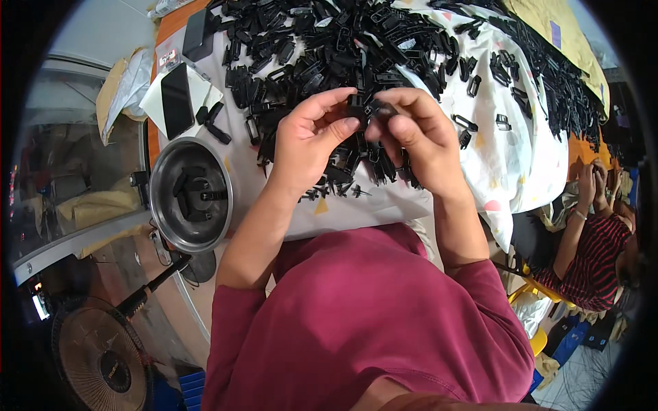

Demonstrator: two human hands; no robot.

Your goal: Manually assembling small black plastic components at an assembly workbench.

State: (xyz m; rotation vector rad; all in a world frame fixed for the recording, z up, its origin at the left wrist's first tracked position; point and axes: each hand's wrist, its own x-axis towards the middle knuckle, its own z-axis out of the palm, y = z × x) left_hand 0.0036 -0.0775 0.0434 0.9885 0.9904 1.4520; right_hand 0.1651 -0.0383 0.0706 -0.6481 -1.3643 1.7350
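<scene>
My left hand (308, 137) pinches a small black plastic part (356, 106) between thumb and fingers, above the near side of the heap. My right hand (428, 140) meets it from the other side, thumb and fingers closed around a dark piece (381, 109) that touches or nearly touches the first; its exact shape is blurred and partly covered by the fingers. Beneath and beyond both hands spreads a large heap of black plastic clips (308, 44). To the left, a round metal bowl (159, 222) holds several black pieces.
Left of the heap lie a phone (178, 101) on white paper and a black box (199, 35). A fan (103, 356) stands at lower left. Loose clips (504, 122) dot the pale tablecloth (531, 171) on the right. Another person's hands (593, 181) work at far right.
</scene>
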